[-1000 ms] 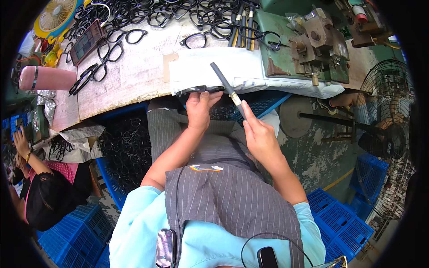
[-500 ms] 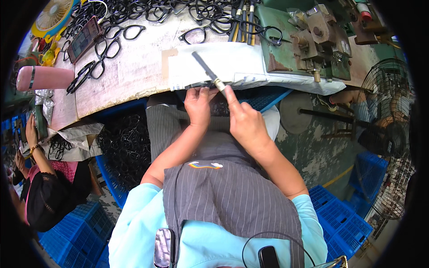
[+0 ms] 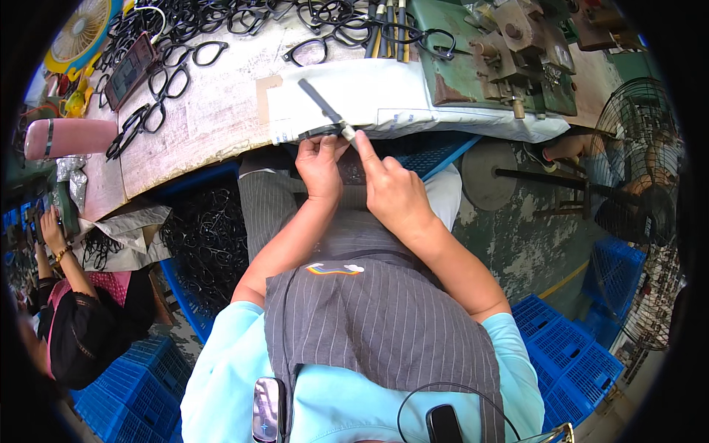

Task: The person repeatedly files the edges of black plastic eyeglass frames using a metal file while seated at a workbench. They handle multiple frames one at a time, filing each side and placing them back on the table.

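Note:
At the front edge of the worktable, my left hand (image 3: 320,170) pinches a black eyeglass frame (image 3: 317,134), mostly covered by the fingers. My right hand (image 3: 396,190) grips the pale handle of a flat dark file (image 3: 319,99), its index finger stretched along the handle. The blade slants up and left over a white plastic sheet (image 3: 373,88). Near the handle, the file meets or passes just over the frame; I cannot tell whether they touch.
Many black eyeglass frames (image 3: 207,53) lie piled across the back of the table. More files (image 3: 388,33) lie beside a green metal machine (image 3: 450,81). A phone (image 3: 131,72) and pink bottle (image 3: 70,138) are at left. A blue crate (image 3: 181,295) holds frames; a co-worker's hand (image 3: 52,230) is beyond.
The view has shifted slightly. My right hand and the file have moved a little to the left, the handle end now closer to the left fingers. Both grips stay the same.

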